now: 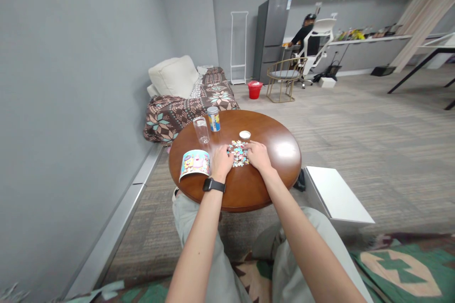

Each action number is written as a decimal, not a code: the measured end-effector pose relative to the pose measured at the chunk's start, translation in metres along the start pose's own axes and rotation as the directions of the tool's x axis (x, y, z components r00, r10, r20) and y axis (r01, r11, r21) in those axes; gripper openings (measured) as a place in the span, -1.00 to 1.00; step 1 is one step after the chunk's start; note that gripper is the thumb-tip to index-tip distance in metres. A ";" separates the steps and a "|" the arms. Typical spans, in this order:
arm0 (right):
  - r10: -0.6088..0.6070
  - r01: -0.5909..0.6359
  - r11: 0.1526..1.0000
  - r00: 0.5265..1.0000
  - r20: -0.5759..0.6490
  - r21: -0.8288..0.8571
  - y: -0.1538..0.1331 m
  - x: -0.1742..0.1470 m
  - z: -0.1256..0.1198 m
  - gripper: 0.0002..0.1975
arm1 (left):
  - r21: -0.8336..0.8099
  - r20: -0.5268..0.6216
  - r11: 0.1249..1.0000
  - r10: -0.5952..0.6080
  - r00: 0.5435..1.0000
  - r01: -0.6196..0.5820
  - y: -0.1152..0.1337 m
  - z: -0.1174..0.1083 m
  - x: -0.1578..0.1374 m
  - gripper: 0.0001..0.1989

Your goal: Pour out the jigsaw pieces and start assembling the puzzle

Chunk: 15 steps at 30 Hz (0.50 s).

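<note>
Loose jigsaw puzzle pieces [239,156] lie in a small heap on the round wooden table [280,170]. My left hand [222,160], with a black watch at the wrist, rests at the heap's left edge, thumb and fingers apart. On the other side, my right hand [259,155] reaches its outstretched fingers onto the pieces. I see nothing held in either hand. A curved sheet with a cartoon picture [195,163] lies left of my left hand. Behind it are a clear glass [201,130] and a cartoon-printed can [213,120]. A round lid [245,135] lies beyond the pieces.
A white box [337,191] stands on the floor to the right of the table. Behind the table are a sofa with a patterned cover [188,109], a red bucket [254,90] and a gold-framed chair [284,75]. A person [302,34] is at the far counter.
</note>
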State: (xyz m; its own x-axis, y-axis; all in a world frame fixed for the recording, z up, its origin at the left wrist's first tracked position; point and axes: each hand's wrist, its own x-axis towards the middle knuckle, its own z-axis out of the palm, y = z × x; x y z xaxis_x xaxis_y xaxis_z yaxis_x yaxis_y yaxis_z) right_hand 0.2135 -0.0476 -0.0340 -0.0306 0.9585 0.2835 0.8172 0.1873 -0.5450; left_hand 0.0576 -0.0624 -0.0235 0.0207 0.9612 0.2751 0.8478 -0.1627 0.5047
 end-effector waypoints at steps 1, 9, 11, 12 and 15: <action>0.000 0.000 1.000 1.000 -0.007 0.010 0.001 0.000 0.000 -0.55 | 0.002 0.002 1.000 -0.005 1.000 0.005 0.000 0.000 0.000 -0.73; 0.039 -0.028 0.996 0.991 -0.128 0.081 0.008 0.003 0.001 -0.56 | -0.035 0.007 0.999 -0.002 1.000 0.002 -0.003 0.004 0.000 -0.62; 0.030 -0.020 0.996 0.992 -0.122 0.087 0.009 0.003 0.002 -0.54 | -0.052 0.016 0.998 0.033 0.999 -0.032 -0.003 0.005 0.001 -0.62; 0.005 0.004 0.997 0.994 -0.110 0.082 0.010 0.004 0.003 -0.53 | -0.064 0.026 0.996 0.069 0.997 -0.067 -0.003 0.005 0.001 -0.62; -0.094 0.095 0.995 0.995 -0.039 0.033 0.008 0.003 0.005 -0.53 | -0.067 0.079 0.979 0.199 0.977 -0.193 -0.001 0.005 0.001 -0.65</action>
State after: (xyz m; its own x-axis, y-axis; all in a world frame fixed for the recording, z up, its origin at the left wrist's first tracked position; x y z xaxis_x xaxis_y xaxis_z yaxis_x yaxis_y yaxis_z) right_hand 0.2174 -0.0423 -0.0413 -0.0844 0.9274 0.3644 0.7914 0.2846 -0.5410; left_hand 0.0597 -0.0601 -0.0274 0.2305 0.9243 0.3041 0.7901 -0.3602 0.4959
